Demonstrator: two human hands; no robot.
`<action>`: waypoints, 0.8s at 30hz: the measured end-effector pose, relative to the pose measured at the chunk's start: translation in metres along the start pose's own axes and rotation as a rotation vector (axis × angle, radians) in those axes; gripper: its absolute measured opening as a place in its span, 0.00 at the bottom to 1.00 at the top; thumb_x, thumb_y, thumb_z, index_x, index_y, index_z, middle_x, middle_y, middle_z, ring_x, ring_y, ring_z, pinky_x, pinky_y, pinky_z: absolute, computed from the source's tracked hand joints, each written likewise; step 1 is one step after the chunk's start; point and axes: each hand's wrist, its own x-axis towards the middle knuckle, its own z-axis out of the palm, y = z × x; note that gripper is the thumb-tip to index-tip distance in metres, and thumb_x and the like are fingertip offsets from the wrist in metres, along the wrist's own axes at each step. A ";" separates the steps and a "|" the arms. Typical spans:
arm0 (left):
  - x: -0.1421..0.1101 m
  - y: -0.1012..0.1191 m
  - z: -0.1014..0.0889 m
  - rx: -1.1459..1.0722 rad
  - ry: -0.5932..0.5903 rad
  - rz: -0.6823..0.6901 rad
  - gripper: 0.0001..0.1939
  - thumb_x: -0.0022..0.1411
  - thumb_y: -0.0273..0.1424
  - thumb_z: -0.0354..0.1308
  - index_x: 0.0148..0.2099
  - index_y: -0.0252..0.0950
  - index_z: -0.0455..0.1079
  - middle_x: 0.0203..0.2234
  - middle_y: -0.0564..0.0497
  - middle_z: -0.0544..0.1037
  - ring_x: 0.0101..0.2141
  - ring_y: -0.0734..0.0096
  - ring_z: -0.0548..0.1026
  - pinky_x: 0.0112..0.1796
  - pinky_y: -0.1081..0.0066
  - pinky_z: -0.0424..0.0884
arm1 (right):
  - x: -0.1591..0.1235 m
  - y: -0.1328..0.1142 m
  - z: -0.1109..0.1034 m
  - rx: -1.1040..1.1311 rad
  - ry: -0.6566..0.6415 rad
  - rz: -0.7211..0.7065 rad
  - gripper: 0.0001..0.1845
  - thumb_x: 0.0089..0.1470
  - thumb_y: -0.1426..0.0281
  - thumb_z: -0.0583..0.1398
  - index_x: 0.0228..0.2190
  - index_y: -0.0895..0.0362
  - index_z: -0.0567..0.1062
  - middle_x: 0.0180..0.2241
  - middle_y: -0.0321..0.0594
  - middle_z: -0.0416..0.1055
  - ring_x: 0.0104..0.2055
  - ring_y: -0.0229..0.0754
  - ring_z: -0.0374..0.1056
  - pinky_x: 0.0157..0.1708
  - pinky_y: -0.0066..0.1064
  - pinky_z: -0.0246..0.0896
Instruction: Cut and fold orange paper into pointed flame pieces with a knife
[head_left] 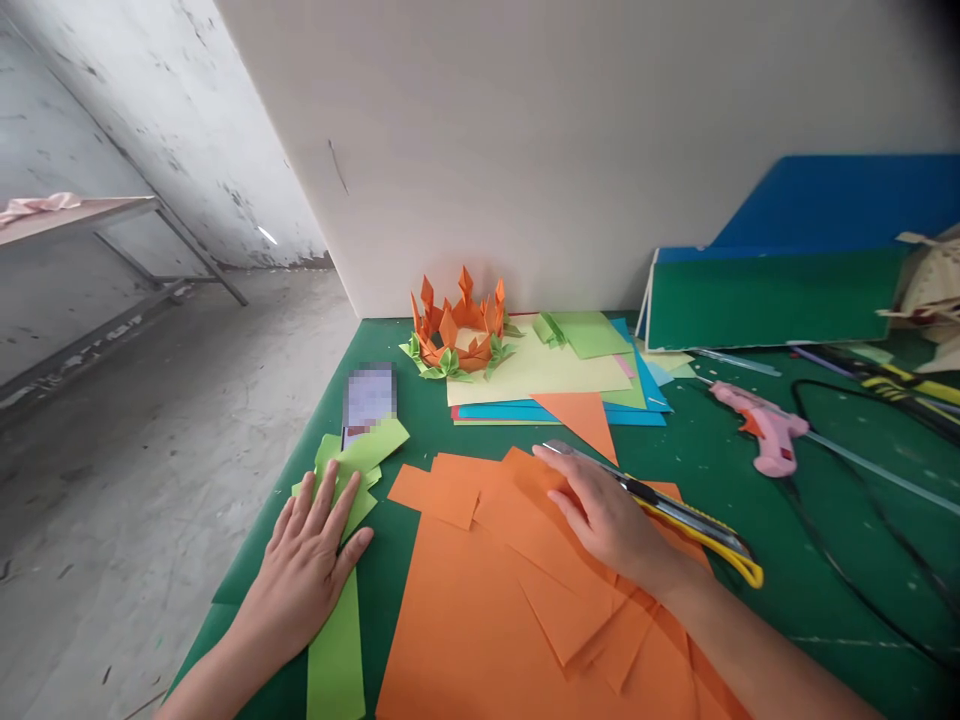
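Note:
My left hand (307, 560) lies flat with fingers spread on a pile of light green paper strips (352, 470) near the table's left edge. My right hand (607, 515) rests palm down on overlapping orange paper sheets (487, 600), fingers stretched out. A yellow and black utility knife (690, 525) lies just to the right of that hand, touching its edge, blade end pointing up-left. An orange triangle of paper (585, 420) sits beyond the fingertips.
An orange and green folded paper crown (459, 335) stands at the back on a stack of coloured sheets (555, 385). A pink glue gun (765, 432) with black cable lies right. A green and blue box (772, 295) stands behind. A phone (369, 397) lies left.

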 end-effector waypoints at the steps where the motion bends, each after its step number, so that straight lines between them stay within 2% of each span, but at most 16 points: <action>1: -0.006 0.001 0.000 0.002 0.007 0.007 0.33 0.70 0.48 0.37 0.72 0.45 0.41 0.70 0.51 0.44 0.68 0.50 0.41 0.64 0.46 0.47 | 0.000 0.000 0.000 0.001 -0.001 0.002 0.32 0.64 0.78 0.50 0.65 0.48 0.49 0.60 0.45 0.66 0.62 0.49 0.62 0.58 0.48 0.65; 6: -0.031 0.019 -0.006 -0.027 -0.021 0.109 0.36 0.70 0.47 0.42 0.72 0.48 0.31 0.69 0.52 0.51 0.67 0.48 0.48 0.62 0.44 0.53 | -0.001 0.002 0.002 0.027 -0.007 0.013 0.32 0.64 0.78 0.50 0.65 0.48 0.51 0.60 0.43 0.66 0.62 0.48 0.62 0.58 0.47 0.64; 8: -0.037 0.027 -0.013 -0.030 -0.084 0.136 0.36 0.70 0.45 0.44 0.72 0.50 0.31 0.68 0.52 0.53 0.67 0.50 0.51 0.61 0.47 0.58 | -0.002 0.003 0.003 0.057 -0.005 0.024 0.31 0.63 0.77 0.50 0.64 0.47 0.52 0.60 0.42 0.66 0.62 0.48 0.62 0.58 0.47 0.64; 11: -0.034 0.040 -0.030 -0.047 -0.082 0.171 0.37 0.68 0.46 0.49 0.72 0.54 0.35 0.66 0.51 0.58 0.65 0.46 0.57 0.57 0.45 0.64 | -0.002 0.003 0.003 0.132 0.026 0.087 0.29 0.63 0.75 0.52 0.63 0.46 0.55 0.56 0.42 0.69 0.58 0.48 0.66 0.56 0.45 0.65; 14: -0.015 0.061 -0.049 -0.159 -0.063 0.151 0.34 0.69 0.44 0.49 0.71 0.54 0.39 0.66 0.49 0.59 0.63 0.47 0.61 0.53 0.50 0.69 | 0.001 0.000 0.001 0.253 0.084 0.247 0.27 0.62 0.72 0.55 0.60 0.46 0.60 0.45 0.41 0.74 0.48 0.47 0.71 0.50 0.42 0.68; 15: -0.006 0.069 -0.055 -0.221 -0.080 0.200 0.34 0.69 0.44 0.49 0.71 0.53 0.39 0.65 0.49 0.59 0.62 0.49 0.62 0.53 0.53 0.71 | 0.002 -0.002 -0.001 0.303 0.098 0.309 0.26 0.61 0.71 0.56 0.59 0.47 0.61 0.40 0.40 0.74 0.45 0.46 0.72 0.47 0.40 0.69; 17: 0.013 0.085 -0.063 -0.323 -0.195 0.371 0.36 0.69 0.44 0.51 0.72 0.51 0.37 0.66 0.48 0.57 0.62 0.51 0.62 0.55 0.57 0.69 | 0.005 -0.003 -0.005 0.398 0.119 0.423 0.24 0.59 0.69 0.58 0.57 0.48 0.64 0.34 0.36 0.73 0.38 0.43 0.72 0.42 0.36 0.70; 19: 0.029 0.098 -0.064 -0.378 -0.271 0.510 0.39 0.66 0.46 0.54 0.72 0.51 0.39 0.67 0.47 0.56 0.64 0.49 0.58 0.58 0.54 0.65 | 0.007 -0.004 -0.008 0.475 0.140 0.509 0.23 0.58 0.67 0.60 0.55 0.49 0.66 0.31 0.34 0.70 0.35 0.41 0.70 0.38 0.33 0.68; 21: 0.043 0.106 -0.057 -0.463 -0.250 0.494 0.41 0.64 0.47 0.56 0.72 0.49 0.40 0.67 0.44 0.56 0.65 0.46 0.56 0.59 0.50 0.62 | 0.008 -0.002 -0.010 0.549 0.161 0.563 0.22 0.57 0.65 0.61 0.53 0.51 0.68 0.29 0.33 0.68 0.33 0.40 0.68 0.35 0.31 0.67; 24: 0.065 0.113 -0.038 -0.754 -0.213 0.316 0.41 0.63 0.44 0.58 0.71 0.47 0.41 0.64 0.39 0.60 0.58 0.50 0.66 0.53 0.53 0.68 | 0.008 0.001 -0.010 0.664 0.194 0.605 0.20 0.54 0.61 0.63 0.48 0.54 0.72 0.28 0.33 0.67 0.31 0.39 0.67 0.33 0.31 0.66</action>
